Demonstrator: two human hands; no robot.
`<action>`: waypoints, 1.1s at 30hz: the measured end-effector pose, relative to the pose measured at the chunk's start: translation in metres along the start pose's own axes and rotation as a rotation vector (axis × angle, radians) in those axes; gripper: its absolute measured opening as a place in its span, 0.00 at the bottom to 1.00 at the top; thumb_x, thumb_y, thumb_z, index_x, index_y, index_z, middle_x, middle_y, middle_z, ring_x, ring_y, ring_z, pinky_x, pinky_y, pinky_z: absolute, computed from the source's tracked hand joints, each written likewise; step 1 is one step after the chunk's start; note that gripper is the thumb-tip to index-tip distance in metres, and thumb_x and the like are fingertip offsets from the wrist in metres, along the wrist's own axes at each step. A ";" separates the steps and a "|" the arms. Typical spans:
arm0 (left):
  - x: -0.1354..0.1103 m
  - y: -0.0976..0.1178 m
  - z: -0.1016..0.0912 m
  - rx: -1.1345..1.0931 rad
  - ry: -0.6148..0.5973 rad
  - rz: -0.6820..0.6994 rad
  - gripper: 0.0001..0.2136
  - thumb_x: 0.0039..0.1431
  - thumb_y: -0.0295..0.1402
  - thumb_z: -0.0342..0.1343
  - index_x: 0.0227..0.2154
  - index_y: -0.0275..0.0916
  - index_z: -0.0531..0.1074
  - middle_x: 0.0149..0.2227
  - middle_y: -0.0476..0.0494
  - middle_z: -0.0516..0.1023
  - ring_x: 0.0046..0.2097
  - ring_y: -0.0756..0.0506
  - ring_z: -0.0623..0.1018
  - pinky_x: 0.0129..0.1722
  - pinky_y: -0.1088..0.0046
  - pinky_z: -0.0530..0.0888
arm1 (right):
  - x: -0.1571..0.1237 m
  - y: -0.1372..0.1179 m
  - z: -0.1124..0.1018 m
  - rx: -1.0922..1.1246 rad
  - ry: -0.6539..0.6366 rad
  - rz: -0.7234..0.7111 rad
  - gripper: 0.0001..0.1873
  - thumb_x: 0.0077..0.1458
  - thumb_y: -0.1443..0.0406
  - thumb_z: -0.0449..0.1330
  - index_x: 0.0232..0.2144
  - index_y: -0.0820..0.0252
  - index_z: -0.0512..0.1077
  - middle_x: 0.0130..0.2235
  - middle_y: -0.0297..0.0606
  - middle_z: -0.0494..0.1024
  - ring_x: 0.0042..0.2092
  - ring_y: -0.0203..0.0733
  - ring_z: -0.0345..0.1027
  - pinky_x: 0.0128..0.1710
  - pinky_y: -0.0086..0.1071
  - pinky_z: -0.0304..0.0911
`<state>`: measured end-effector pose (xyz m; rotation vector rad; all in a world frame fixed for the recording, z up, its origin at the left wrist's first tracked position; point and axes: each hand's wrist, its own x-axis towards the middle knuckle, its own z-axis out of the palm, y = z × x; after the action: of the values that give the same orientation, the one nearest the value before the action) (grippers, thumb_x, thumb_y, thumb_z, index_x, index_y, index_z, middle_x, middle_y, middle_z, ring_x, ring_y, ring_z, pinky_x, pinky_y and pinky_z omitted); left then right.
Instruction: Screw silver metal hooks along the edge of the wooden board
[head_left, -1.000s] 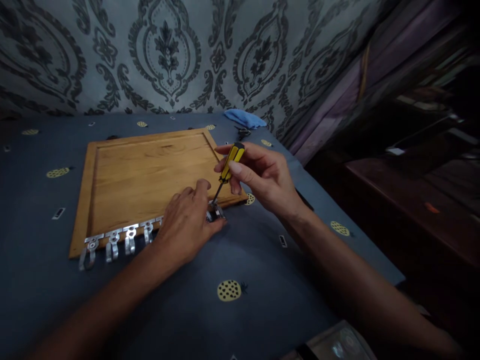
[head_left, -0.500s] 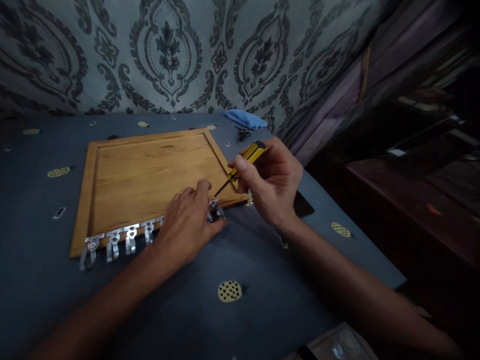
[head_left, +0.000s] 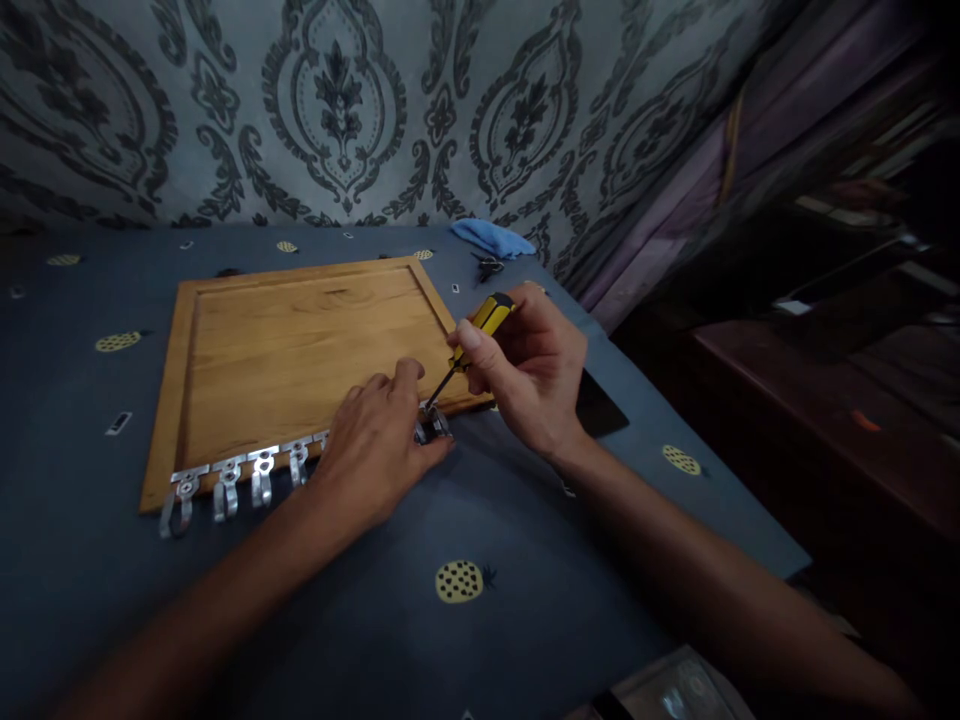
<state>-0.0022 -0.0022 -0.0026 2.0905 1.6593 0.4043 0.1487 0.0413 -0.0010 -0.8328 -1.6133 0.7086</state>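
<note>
A wooden board lies flat on the blue patterned cloth. Several metal hooks line its near edge. My left hand rests on that edge, fingers curled around a metal hook near the board's right corner. My right hand grips a yellow and black screwdriver, tilted, with its tip down at that hook.
A folded blue cloth and a small dark metal object lie at the back by the patterned wall. A dark flat object lies right of my right hand. The table edge drops off on the right beside dark furniture.
My right hand lifted the screwdriver off the hook and tilted it flatter, then brought the tip back down onto the hook. My left hand stayed in place.
</note>
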 end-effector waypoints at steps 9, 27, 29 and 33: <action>0.000 -0.001 0.001 0.015 0.002 0.016 0.25 0.58 0.37 0.63 0.54 0.37 0.59 0.47 0.36 0.76 0.50 0.34 0.76 0.51 0.53 0.72 | 0.005 -0.006 -0.008 0.066 -0.147 -0.018 0.16 0.61 0.50 0.63 0.38 0.56 0.71 0.30 0.30 0.71 0.23 0.30 0.63 0.20 0.27 0.61; 0.000 -0.001 0.001 0.024 0.009 0.003 0.25 0.58 0.36 0.64 0.54 0.37 0.60 0.46 0.38 0.77 0.50 0.35 0.76 0.51 0.55 0.72 | 0.011 -0.004 -0.005 0.095 -0.048 0.016 0.20 0.51 0.52 0.72 0.26 0.55 0.67 0.24 0.26 0.66 0.20 0.29 0.61 0.17 0.25 0.58; 0.000 -0.001 0.002 0.022 0.015 0.007 0.25 0.58 0.36 0.64 0.53 0.37 0.60 0.46 0.38 0.77 0.50 0.35 0.76 0.50 0.54 0.72 | 0.013 -0.007 -0.009 0.120 -0.106 0.039 0.18 0.52 0.52 0.71 0.30 0.56 0.70 0.26 0.27 0.70 0.21 0.28 0.63 0.18 0.25 0.61; 0.000 -0.001 0.002 0.027 0.021 0.020 0.24 0.58 0.37 0.64 0.52 0.37 0.61 0.45 0.38 0.77 0.49 0.35 0.76 0.49 0.54 0.72 | 0.017 -0.009 -0.015 0.141 -0.230 0.085 0.16 0.55 0.53 0.69 0.32 0.59 0.75 0.27 0.28 0.72 0.23 0.28 0.65 0.21 0.25 0.63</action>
<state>-0.0025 -0.0025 -0.0051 2.1310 1.6655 0.4147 0.1603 0.0504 0.0190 -0.7420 -1.7157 0.9964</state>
